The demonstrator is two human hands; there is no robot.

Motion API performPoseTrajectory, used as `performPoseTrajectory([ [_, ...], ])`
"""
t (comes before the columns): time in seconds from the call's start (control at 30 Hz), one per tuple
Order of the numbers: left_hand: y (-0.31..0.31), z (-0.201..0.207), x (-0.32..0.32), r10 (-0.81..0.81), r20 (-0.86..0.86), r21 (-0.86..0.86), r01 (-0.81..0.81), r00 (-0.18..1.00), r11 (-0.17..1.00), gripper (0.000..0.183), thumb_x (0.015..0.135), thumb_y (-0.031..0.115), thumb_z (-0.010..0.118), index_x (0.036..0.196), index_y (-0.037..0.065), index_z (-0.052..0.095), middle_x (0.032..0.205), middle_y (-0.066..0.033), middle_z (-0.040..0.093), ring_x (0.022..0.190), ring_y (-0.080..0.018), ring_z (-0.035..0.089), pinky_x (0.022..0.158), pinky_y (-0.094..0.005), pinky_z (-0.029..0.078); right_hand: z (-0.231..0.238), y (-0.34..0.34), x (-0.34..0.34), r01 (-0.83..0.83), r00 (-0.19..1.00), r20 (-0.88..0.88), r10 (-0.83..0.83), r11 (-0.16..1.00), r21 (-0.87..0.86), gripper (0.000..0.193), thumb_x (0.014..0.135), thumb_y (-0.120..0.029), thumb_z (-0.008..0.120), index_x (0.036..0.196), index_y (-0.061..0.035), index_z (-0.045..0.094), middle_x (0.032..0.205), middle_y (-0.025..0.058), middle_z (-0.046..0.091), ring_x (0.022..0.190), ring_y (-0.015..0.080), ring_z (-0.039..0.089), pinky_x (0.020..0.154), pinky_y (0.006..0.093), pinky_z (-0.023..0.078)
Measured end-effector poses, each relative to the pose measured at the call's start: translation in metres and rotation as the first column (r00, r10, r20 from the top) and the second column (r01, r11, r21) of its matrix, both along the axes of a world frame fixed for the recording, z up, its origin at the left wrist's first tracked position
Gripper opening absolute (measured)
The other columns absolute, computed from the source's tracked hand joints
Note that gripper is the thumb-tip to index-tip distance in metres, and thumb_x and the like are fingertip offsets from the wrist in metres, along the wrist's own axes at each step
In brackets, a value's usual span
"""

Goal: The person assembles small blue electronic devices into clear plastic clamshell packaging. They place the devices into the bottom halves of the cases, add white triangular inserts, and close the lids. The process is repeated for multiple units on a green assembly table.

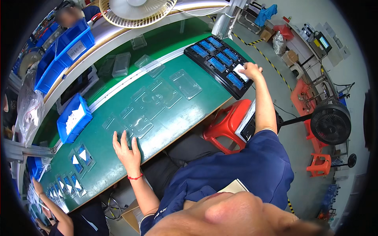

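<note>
At the far right of the green table (169, 131), my right hand (252, 71) pinches a small white piece, perhaps a cloth or card (241, 72), over a black tray (215, 76). Several blue rectangular panels (216, 64) sit in rows in this tray, and the white piece is just above or touching one of them; which, I cannot tell. My left hand (128, 152), with a red cord at the wrist, lies at the table's near edge with fingers spread, holding nothing. Just beyond its fingertips are several clear plastic shells (186, 84) laid out flat.
A blue bin (75, 133) with white pieces stands at the left. Beyond it, blue panels with white triangles (84, 154) lie near another person's arm (53, 202). A red stool (224, 129) is under the right edge. A fan (136, 10) hangs at the top.
</note>
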State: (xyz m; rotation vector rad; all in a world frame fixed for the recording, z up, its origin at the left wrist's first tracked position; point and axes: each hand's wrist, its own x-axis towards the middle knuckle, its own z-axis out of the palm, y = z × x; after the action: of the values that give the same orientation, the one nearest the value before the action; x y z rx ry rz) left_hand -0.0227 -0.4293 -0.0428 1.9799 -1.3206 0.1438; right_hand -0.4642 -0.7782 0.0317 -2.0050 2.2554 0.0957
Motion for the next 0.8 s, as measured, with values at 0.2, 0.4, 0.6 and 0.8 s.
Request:
performPoseTrajectory([
  [0.2, -0.002, 0.000, -0.001, -0.005, -0.015, -0.005, 0.005, 1.000, 1.000, 0.037, 0.085, 0.017, 0.065, 0.119, 0.003, 0.059, 0.136, -0.0212, 0.042, 0.124, -0.0380, 0.043, 0.101, -0.0445, 0.037, -0.009, -0.001, -0.014, -0.009, 0.982, 0.188, 0.014, 1.000, -0.024, 0.050, 0.072, -0.044, 0.075, 0.110, -0.0122, 0.065, 0.115, 0.0084, 0.064, 0.115, 0.0299, 0.050, 0.097, 0.0457, 0.028],
  [0.4, -0.003, -0.002, -0.001, -0.005, -0.024, -0.013, 0.005, 1.000, 1.000, 0.037, 0.084, 0.016, 0.066, 0.118, 0.003, 0.060, 0.136, -0.0206, 0.042, 0.124, -0.0379, 0.043, 0.101, -0.0444, 0.037, 0.002, 0.032, 0.013, -0.125, 0.991, -0.054, 0.124, 0.992, -0.019, 0.053, 0.080, -0.046, 0.066, 0.117, -0.0081, 0.063, 0.118, 0.0143, 0.062, 0.119, 0.0327, 0.047, 0.098, 0.0467, 0.029],
  [0.6, -0.002, 0.001, -0.002, 0.002, -0.014, -0.005, -0.002, 1.000, 1.000, 0.035, 0.083, 0.015, 0.067, 0.116, 0.002, 0.061, 0.136, -0.0210, 0.042, 0.124, -0.0381, 0.043, 0.101, -0.0444, 0.038, -0.007, 0.047, 0.025, -0.147, 0.979, 0.143, 0.148, 0.989, -0.012, 0.064, 0.069, -0.054, 0.073, 0.110, -0.0063, 0.064, 0.111, 0.0157, 0.064, 0.110, 0.0345, 0.055, 0.098, 0.0459, 0.031],
  [0.8, -0.001, 0.000, -0.001, 0.015, -0.043, -0.027, -0.017, 0.999, 1.000, 0.034, 0.083, 0.014, 0.067, 0.114, 0.001, 0.062, 0.135, -0.0217, 0.043, 0.123, -0.0385, 0.044, 0.100, -0.0447, 0.038, 0.004, 0.043, 0.032, -0.186, 0.982, 0.035, 0.184, 0.976, 0.108, 0.067, 0.071, -0.053, 0.072, 0.115, -0.0044, 0.062, 0.117, 0.0170, 0.062, 0.115, 0.0318, 0.054, 0.101, 0.0469, 0.030],
])
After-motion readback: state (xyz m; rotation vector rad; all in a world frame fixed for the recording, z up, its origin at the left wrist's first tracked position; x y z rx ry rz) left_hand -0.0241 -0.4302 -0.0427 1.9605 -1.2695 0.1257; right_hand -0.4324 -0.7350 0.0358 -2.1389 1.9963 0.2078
